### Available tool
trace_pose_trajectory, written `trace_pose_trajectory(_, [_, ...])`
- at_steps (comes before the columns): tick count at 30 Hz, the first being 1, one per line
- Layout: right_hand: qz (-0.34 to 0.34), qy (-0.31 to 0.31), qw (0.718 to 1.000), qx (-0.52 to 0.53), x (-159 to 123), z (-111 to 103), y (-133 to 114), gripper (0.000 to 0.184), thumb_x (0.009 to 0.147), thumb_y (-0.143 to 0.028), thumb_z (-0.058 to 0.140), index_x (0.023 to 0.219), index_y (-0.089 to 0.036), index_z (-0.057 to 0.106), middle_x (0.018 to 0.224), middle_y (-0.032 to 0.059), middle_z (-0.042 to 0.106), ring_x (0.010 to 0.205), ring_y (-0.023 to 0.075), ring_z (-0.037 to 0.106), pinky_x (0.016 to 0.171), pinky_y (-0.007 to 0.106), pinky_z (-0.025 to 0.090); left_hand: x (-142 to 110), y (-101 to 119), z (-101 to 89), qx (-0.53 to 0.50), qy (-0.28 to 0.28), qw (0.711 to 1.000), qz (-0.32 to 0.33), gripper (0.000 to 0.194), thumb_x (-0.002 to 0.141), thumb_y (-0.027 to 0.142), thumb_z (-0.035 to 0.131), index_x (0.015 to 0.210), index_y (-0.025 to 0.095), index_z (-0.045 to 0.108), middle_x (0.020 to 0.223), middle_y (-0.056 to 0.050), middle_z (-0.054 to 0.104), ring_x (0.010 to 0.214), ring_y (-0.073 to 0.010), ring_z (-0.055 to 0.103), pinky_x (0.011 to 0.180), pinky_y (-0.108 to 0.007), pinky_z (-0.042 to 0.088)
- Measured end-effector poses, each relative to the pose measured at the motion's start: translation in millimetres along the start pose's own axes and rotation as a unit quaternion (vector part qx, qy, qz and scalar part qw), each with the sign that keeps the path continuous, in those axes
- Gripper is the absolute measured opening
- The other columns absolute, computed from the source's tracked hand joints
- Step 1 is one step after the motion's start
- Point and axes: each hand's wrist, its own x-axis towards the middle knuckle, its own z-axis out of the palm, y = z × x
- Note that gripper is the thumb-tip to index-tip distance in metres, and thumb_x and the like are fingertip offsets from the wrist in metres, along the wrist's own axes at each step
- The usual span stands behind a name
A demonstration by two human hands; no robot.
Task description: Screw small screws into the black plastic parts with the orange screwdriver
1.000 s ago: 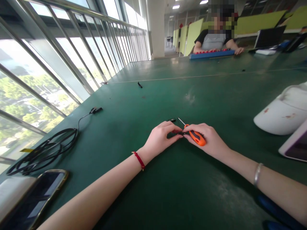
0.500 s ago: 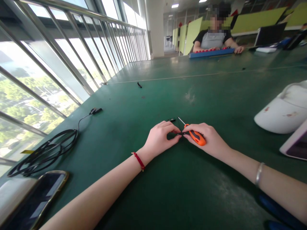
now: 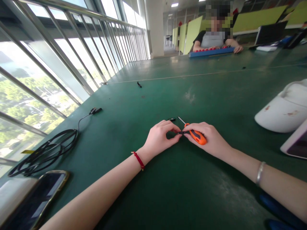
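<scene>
My left hand (image 3: 161, 136) pinches a small black piece (image 3: 181, 132) between thumb and fingertips; its kind is too small to make out. My right hand (image 3: 208, 135) grips the other end of that piece with its fingertips. An orange and black screwdriver (image 3: 198, 137) is also tucked in my right hand, its thin metal shaft pointing up and left, away from the black piece. Just beyond my fingertips a small dark rectangular part (image 3: 171, 119) lies on the green table (image 3: 153, 182).
On the left lie a coiled black cable (image 3: 48, 150) and a phone (image 3: 35, 198). A white container (image 3: 280, 111) and a pale-edged device (image 3: 296, 143) stand right. A small black bit (image 3: 139, 84) lies farther off. Across the table sits a person (image 3: 213, 40) behind a blue tray (image 3: 211, 52).
Almost nothing differs. Both hands keep hold of the small black piece, and the screwdriver handle has shifted very slightly in my right hand.
</scene>
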Motion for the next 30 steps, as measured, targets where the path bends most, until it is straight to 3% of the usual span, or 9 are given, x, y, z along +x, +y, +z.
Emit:
trace_pose_trajectory(6, [0.025, -0.001, 1.000, 0.003, -1, 0, -1, 0.015, 0.079, -0.025, 0.058, 0.091, -0.020, 0.065, 0.093, 0.0024, 0.070, 0.080, 0.0187, 0.064, 0.076, 0.036, 0.049, 1, 1, 0.3, 0.005, 0.011, 1.000, -0.015, 0.006, 0.079, 0.023, 0.059, 0.083, 0.020, 0.064, 0.084, 0.000, 0.066, 0.082, -0.0154, 0.057, 0.075, -0.030, 0.047])
trace_pose_trajectory(10, [0.050, 0.044, 0.997, 0.031, -1, -3, -2, 0.017, 0.080, -0.024, 0.055, 0.094, -0.019, 0.064, 0.095, 0.0030, 0.069, 0.082, 0.0174, 0.064, 0.076, 0.033, 0.049, 2, -4, -0.9, 0.050, 0.059, 0.993, -0.085, 0.004, 0.077, 0.022, 0.060, 0.078, 0.020, 0.063, 0.083, 0.000, 0.065, 0.083, -0.0171, 0.057, 0.075, -0.032, 0.046])
trace_pose_trajectory(14, [0.062, 0.037, 0.996, 0.044, 0, -5, -3, 0.016, 0.079, -0.022, 0.054, 0.092, -0.020, 0.064, 0.090, 0.0025, 0.069, 0.079, 0.0162, 0.065, 0.073, 0.031, 0.050, 3, -14, -2.6, 0.083, 0.090, 0.985, -0.125, 0.005, 0.078, 0.022, 0.059, 0.080, 0.020, 0.063, 0.089, -0.001, 0.064, 0.088, -0.0182, 0.056, 0.080, -0.033, 0.046])
trace_pose_trajectory(23, [0.034, 0.011, 0.997, 0.070, 0, -4, -5, 0.017, 0.080, -0.020, 0.053, 0.093, -0.021, 0.063, 0.093, 0.0031, 0.069, 0.083, 0.0169, 0.065, 0.077, 0.032, 0.050, 13, -19, 1.5, 0.092, 0.037, 0.986, -0.130, 0.010, 0.077, 0.029, 0.061, 0.078, 0.021, 0.067, 0.109, -0.003, 0.062, 0.101, -0.0230, 0.054, 0.091, -0.041, 0.044])
trace_pose_trajectory(30, [0.029, 0.002, 0.996, 0.081, 0, -5, -5, 0.017, 0.079, -0.019, 0.053, 0.093, -0.021, 0.063, 0.094, 0.0034, 0.069, 0.085, 0.0169, 0.066, 0.079, 0.032, 0.051, 22, -23, 5.2, 0.108, 0.028, 0.987, -0.117, 0.009, 0.075, 0.025, 0.061, 0.078, 0.020, 0.067, 0.096, -0.003, 0.066, 0.094, -0.0220, 0.057, 0.086, -0.039, 0.046])
